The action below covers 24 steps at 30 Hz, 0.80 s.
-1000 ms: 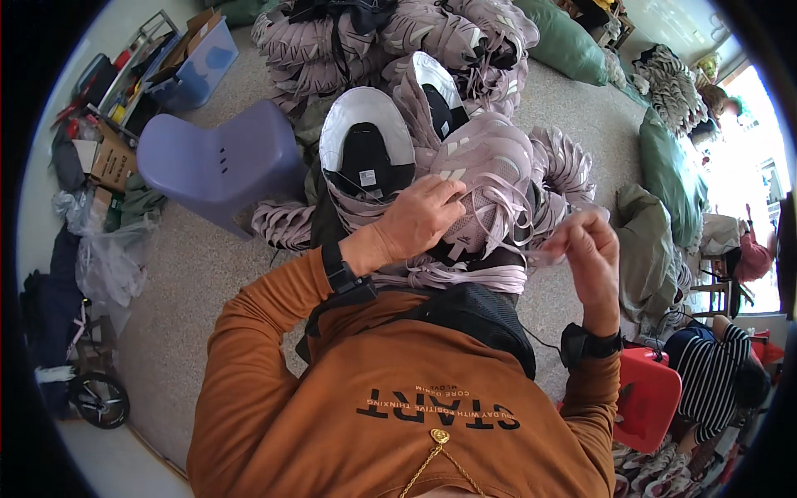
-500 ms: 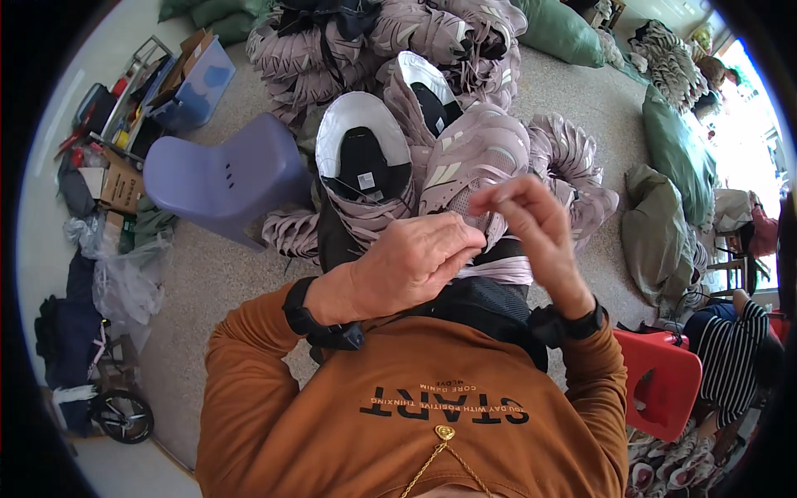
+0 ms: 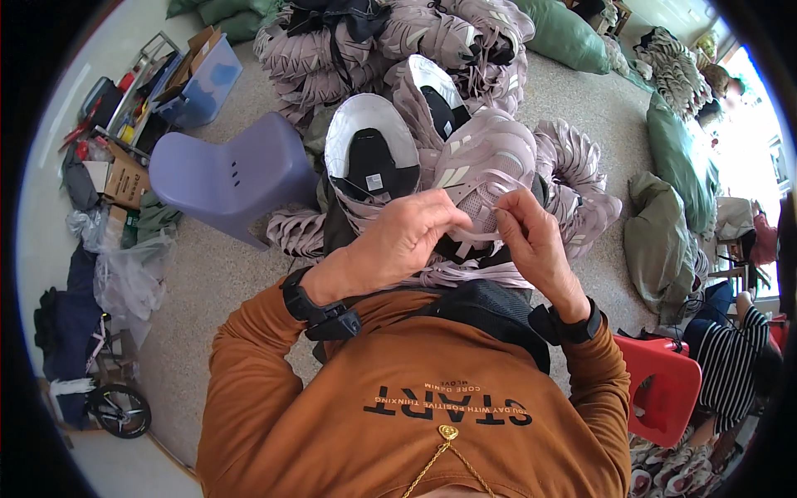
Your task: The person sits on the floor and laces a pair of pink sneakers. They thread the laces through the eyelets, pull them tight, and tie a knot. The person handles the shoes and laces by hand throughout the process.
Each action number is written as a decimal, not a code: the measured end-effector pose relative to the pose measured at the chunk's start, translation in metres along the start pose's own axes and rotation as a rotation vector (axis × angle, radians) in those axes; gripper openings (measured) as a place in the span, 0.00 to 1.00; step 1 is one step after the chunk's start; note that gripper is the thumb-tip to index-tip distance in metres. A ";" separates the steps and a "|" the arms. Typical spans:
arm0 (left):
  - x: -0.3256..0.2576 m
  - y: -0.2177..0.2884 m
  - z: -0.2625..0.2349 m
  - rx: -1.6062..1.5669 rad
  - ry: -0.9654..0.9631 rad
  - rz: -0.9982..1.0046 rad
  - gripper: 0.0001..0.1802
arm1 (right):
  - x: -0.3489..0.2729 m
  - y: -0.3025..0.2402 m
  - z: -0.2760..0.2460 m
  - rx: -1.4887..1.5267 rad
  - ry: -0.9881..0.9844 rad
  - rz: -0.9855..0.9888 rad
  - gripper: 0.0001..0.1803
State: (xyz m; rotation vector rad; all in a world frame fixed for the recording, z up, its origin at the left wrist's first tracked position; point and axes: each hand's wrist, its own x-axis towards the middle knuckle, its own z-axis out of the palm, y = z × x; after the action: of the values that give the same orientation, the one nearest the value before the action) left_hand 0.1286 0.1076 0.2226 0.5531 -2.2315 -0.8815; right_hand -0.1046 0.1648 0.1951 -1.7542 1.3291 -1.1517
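A pale mauve shoe upper (image 3: 486, 153) lies on my lap, its toe pointing away from me. A flat mauve shoelace (image 3: 473, 238) runs across its lower opening. My right hand (image 3: 531, 241) pinches a lace between thumb and forefinger at the right side of this upper. My left hand (image 3: 407, 236) is curled at its left edge, thumb and fingertips close together; whatever they grip is too small to make out. Just beyond the left hand stands another upper (image 3: 372, 145) with white lining and a black insert bearing a small label.
Stacked mauve uppers (image 3: 332, 50) are piled ahead. A purple chair (image 3: 237, 170) stands left, near a blue plastic bin (image 3: 199, 83). Green sacks (image 3: 677, 158) lie right. A red stool (image 3: 660, 382) is at my right, with a person in a striped top (image 3: 730, 357) beyond.
My left hand has drawn slightly back and left from the upper. The right hand has lowered and closed into a pinch on the lace, which now shows across the upper.
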 end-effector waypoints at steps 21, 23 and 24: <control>0.008 0.000 0.007 -0.050 -0.157 -0.198 0.10 | -0.011 -0.013 0.020 -0.011 -0.123 -0.100 0.08; 0.010 0.001 0.009 -0.047 -0.164 -0.212 0.09 | -0.011 -0.023 0.021 -0.072 -0.095 -0.157 0.09; 0.011 0.001 0.011 -0.060 -0.170 -0.218 0.09 | -0.012 -0.018 0.020 -0.099 -0.112 -0.170 0.10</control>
State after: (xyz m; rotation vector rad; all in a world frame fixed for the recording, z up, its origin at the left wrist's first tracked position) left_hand 0.1134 0.1067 0.2219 0.7271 -2.3171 -1.1406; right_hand -0.0805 0.1813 0.1997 -2.0053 1.2072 -1.0757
